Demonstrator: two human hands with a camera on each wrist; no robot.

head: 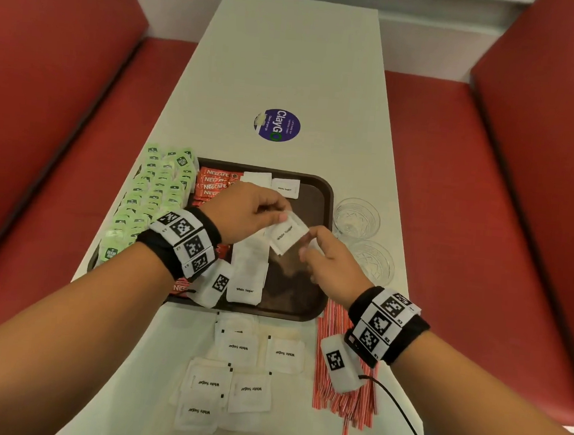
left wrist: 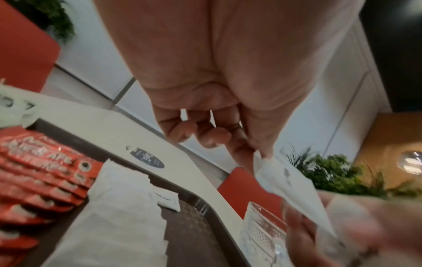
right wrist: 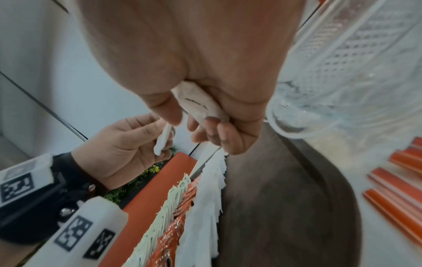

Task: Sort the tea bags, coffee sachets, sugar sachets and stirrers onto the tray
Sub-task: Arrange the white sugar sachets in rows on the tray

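While both hands hover over the middle of the tray, the sorting looks more than half done. Green tea bags fill the tray's left column, red coffee sachets the next, and a white row of sugar sachets runs down the centre. The left hand pinches the top corner of one sugar sachet between thumb and fingertips; the right hand touches its lower edge, and the right wrist view shows another sachet tucked in its curled fingers. Still to move: more loose sugar at lower centre on the desk, and red-striped stirrers at lower right. Open room remains in the tray's right part. Two glass dishes sit just beside its right rim, near the right hand.
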